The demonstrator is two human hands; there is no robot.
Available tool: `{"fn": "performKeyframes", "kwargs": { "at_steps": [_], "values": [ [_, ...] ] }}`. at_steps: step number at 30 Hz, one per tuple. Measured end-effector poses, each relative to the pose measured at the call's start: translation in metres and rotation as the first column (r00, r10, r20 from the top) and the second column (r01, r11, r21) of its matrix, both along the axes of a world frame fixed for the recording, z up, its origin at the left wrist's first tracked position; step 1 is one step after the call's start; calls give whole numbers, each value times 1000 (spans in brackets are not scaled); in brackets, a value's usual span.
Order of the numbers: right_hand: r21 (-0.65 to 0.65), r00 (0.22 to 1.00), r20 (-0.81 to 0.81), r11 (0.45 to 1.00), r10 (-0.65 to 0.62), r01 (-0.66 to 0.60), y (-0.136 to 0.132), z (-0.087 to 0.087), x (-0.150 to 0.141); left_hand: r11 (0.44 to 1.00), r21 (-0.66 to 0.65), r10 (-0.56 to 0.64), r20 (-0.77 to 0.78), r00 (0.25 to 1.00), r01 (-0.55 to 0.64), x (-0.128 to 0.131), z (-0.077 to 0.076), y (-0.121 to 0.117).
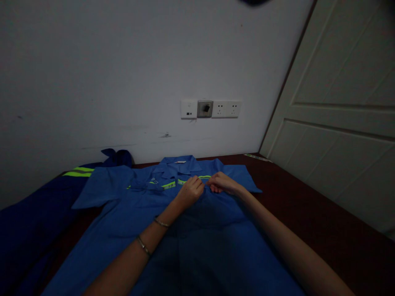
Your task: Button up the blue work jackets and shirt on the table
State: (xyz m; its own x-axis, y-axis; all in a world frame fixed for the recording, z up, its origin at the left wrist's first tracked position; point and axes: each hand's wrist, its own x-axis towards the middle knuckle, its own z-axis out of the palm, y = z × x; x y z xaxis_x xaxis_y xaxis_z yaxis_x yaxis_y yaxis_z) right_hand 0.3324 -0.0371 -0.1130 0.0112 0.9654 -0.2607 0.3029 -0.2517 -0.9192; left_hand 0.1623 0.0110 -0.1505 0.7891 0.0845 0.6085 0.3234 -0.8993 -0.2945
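Note:
A blue short-sleeved work shirt (pixel 138 222) lies spread out front up, its collar toward the wall and yellow-green reflective strips across the chest. My left hand (pixel 191 188) is closed in a pinch on the shirt at chest height, right of the front opening. Close beside it, my right hand (pixel 220 183) pinches the cloth near the chest strip, with its fingers curled. The exact bit of cloth between the fingertips is too small and dark to make out. Two bracelets circle my left forearm.
A darker blue garment (pixel 33 205) with a reflective band lies to the left, partly under the shirt's sleeve. The dark red tabletop (pixel 286 205) meets a wall with socket plates (pixel 226 109). A pale panelled door (pixel 339 123) stands on the right. A thin printed strip (pixel 258 158) lies at the back edge.

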Motion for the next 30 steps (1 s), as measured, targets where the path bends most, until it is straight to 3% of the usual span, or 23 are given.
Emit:
{"fn": "performKeyframes", "kwargs": {
  "at_steps": [9,15,25,30],
  "values": [
    [53,958,284,998,-43,29,-3,15,-18,995,100,-32,18,999,30,-3,2,2],
    [90,917,391,995,-80,48,-3,15,-23,993,102,-68,8,998,67,-4,5,-1],
    [190,963,266,982,-51,0,-3,10,-10,981,-189,-27,130,991,52,-6,8,-2],
    [269,945,326,957,11,-104,-4,13,-7,950,-311,38,240,970,39,-6,6,3]
  ]
}}
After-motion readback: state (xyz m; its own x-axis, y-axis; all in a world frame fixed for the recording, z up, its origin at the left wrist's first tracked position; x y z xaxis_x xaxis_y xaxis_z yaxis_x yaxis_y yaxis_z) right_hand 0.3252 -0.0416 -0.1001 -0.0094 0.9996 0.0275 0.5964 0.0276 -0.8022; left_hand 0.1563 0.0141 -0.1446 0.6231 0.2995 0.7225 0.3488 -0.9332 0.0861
